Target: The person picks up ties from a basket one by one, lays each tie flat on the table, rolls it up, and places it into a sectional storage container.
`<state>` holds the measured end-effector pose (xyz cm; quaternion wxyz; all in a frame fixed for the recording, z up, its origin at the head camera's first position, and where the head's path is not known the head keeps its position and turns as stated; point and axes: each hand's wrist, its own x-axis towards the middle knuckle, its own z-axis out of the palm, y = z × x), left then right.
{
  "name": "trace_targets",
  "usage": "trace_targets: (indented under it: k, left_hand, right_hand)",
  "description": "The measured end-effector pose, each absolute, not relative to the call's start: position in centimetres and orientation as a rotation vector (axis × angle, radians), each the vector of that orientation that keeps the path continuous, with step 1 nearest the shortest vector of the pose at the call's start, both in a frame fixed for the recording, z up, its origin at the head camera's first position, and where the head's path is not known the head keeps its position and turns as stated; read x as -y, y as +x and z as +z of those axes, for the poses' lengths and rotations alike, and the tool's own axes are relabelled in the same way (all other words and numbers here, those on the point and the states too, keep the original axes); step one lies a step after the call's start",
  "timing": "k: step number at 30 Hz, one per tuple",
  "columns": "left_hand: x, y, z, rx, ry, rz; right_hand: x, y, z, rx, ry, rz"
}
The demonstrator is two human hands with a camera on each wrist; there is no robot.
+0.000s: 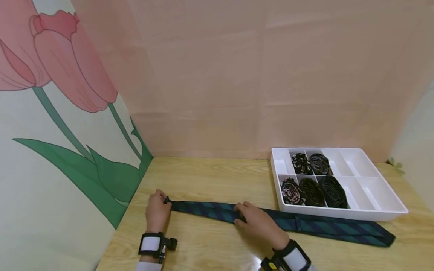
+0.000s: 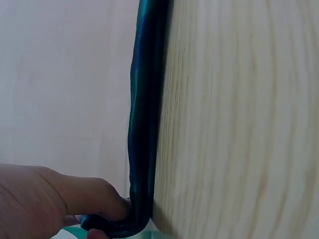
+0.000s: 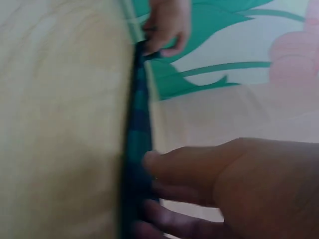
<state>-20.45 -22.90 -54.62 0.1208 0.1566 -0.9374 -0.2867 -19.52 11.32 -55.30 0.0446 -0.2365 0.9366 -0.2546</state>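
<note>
A dark green and navy striped necktie (image 1: 210, 211) lies stretched across the wooden table, its wide end at the right. At its narrow end my left hand (image 1: 158, 211) pinches the fabric, which bends up between thumb and fingers in the left wrist view. My right hand (image 1: 259, 223) is over the middle of the necktie, fingers loosely spread and fingertips at the cloth. In the blurred right wrist view, the right thumb (image 3: 169, 167) and fingers overlap the necktie's edge.
Behind the necktie's wide half stands a white divided tray (image 1: 342, 215). Several rolled neckties, among them a dark roll (image 1: 333, 191), sit in its left and middle compartments. A pinkish cloth backdrop (image 1: 210, 82) closes off the back, and a tulip-patterned wall (image 1: 68, 150) the left.
</note>
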Motion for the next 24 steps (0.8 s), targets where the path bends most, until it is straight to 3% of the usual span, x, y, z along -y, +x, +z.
trace_targets:
  k: [9, 18, 24]
  left_hand:
    - [21.4, -21.0, -54.4, 2.706, 0.394, -0.834]
    - [21.6, -20.3, -54.4, 2.84, 0.503, -0.844]
    - [21.0, -20.9, -54.8, 2.816, 0.343, -0.929]
  right_hand:
    - [-11.0, -19.4, -57.2, -2.927, -0.813, -0.705]
    - [-11.1, -19.4, -57.1, -2.881, -0.799, -0.745]
    - [-11.1, -19.3, -56.9, -2.862, -0.757, -0.751]
